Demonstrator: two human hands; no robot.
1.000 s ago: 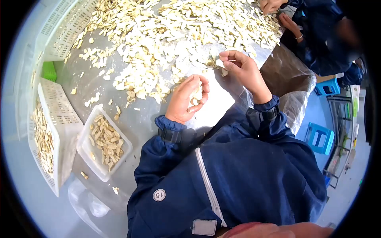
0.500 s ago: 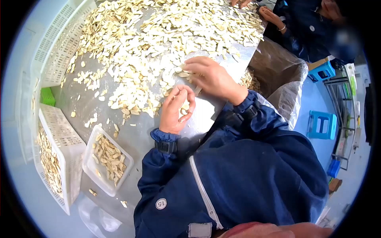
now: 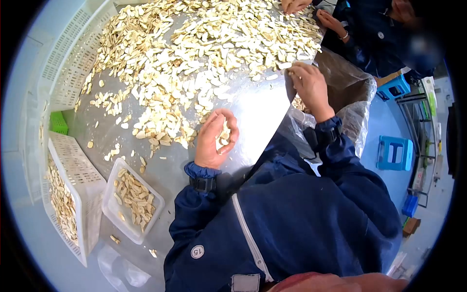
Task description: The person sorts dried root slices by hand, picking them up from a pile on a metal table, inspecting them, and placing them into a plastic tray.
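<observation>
Pale dried slices (image 3: 165, 73) lie spread in a large heap over a metal table (image 3: 253, 107). My left hand (image 3: 216, 138) is curled near the front of the heap, its fingers wrapped round several slices. At the table's right edge is my right hand (image 3: 311, 90), fingers bent over the rim beside a bin lined with clear plastic (image 3: 357, 121); whether anything is between those fingers is too small to tell. More slices show inside the bin, partly hidden by my right hand.
A white tray (image 3: 108, 207) with slices stands left of my left arm, beside a white perforated basket (image 3: 87, 194) of slices. A green box (image 3: 58, 121) is behind them. Another person's hands (image 3: 333, 22) are at the top right. A blue stool (image 3: 395, 153) stands on the floor.
My right hand has moved right, from the heap to the table's edge by the bin. Fewer slices lie where it was. My left hand has barely moved. The other person's hand at the top has shifted.
</observation>
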